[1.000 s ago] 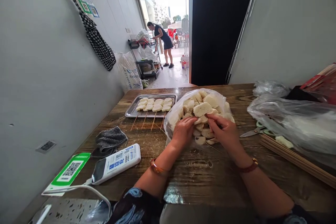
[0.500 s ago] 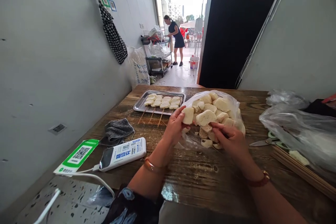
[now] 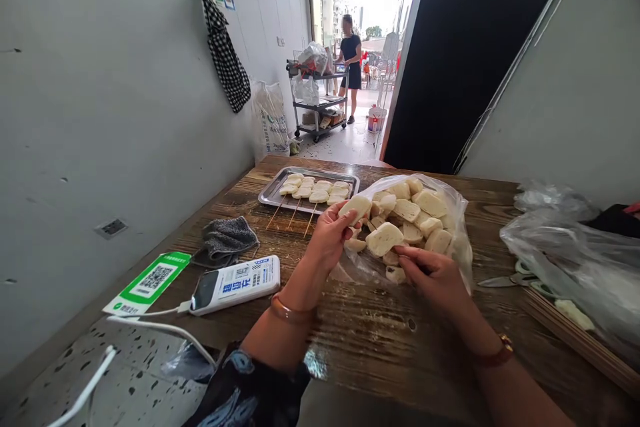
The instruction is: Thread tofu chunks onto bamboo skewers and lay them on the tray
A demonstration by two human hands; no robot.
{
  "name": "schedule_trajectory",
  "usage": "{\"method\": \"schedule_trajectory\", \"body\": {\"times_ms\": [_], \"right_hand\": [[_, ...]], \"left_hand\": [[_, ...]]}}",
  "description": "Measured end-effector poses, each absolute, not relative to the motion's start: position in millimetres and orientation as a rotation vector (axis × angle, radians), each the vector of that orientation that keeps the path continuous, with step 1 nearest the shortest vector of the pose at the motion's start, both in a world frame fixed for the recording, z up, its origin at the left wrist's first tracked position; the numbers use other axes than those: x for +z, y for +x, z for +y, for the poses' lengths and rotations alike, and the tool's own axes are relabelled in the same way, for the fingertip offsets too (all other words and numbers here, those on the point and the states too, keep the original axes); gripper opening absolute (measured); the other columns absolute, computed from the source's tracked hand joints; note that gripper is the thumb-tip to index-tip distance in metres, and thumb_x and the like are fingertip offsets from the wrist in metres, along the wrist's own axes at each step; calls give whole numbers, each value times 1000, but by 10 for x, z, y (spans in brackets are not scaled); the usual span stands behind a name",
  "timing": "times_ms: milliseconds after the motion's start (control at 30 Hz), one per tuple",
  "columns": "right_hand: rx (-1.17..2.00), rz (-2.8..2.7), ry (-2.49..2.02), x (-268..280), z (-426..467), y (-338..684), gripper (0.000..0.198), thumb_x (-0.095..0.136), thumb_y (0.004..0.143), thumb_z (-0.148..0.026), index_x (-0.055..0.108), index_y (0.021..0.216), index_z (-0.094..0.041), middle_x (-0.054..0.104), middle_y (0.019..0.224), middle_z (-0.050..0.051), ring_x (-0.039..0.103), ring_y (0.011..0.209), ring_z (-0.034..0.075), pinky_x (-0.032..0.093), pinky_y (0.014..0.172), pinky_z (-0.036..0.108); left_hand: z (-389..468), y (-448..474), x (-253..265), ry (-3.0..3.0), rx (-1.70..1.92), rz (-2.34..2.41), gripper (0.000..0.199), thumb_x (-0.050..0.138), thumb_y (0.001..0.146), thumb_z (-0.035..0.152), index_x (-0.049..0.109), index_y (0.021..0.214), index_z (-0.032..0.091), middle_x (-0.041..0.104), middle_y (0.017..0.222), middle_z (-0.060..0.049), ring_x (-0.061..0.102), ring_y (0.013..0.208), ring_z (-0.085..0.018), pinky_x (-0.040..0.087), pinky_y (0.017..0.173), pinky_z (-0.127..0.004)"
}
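Observation:
My left hand is closed around a pale slice of steamed bun, holding it by its lower left edge. Between thumb and fingers, my right hand pinches a second bun slice at its right edge. Both slices are held over the near side of a clear plastic bag heaped with more bun slices. Beyond my left hand, a metal tray carries several skewered slices, their sticks poking out toward me.
Scissors, a bundle of wooden sticks and plastic bags lie at the right. On the left are a grey cloth, a phone with a white power bank and a QR card. A person stands behind a cart.
The slice in my left hand has tilted flatter. My right hand has lowered its slice slightly toward me and to the left. The person at the back has straightened up, and the view has shifted slightly.

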State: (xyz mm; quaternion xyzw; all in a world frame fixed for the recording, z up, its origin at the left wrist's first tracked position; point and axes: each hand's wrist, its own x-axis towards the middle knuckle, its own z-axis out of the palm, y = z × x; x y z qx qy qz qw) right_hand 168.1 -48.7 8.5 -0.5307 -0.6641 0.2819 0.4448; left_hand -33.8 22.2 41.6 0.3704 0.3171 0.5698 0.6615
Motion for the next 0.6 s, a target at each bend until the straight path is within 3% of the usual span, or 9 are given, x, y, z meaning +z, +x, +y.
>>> {"method": "schedule_trajectory", "body": {"times_ms": [100,367,600], "right_hand": [[685,-1672,-1308,104,-496,1676,36,59,85,-38,77,104,-13,69,62,3,57,51,14,51,52,27],[625,-1713,-1304,95,-507,1665,34,58,86,-38,77,103,-16,71,64,3,64,60,18,54,55,28],[639,-1712,-1295,91,-500,1667,34,59,87,-38,77,105,-16,77,80,6,70,71,21,57,61,30]], "left_hand": [[220,-342,417,832,1277,695,44,84,63,34,68,96,10,70,77,-6,54,54,-5,29,42,-14],[215,-333,377,784,1259,657,40,84,65,34,70,93,9,73,81,-8,61,60,-8,47,56,-17],[188,-316,404,758,1277,633,37,84,65,31,71,92,8,73,81,-8,62,64,-9,50,61,-18]]}}
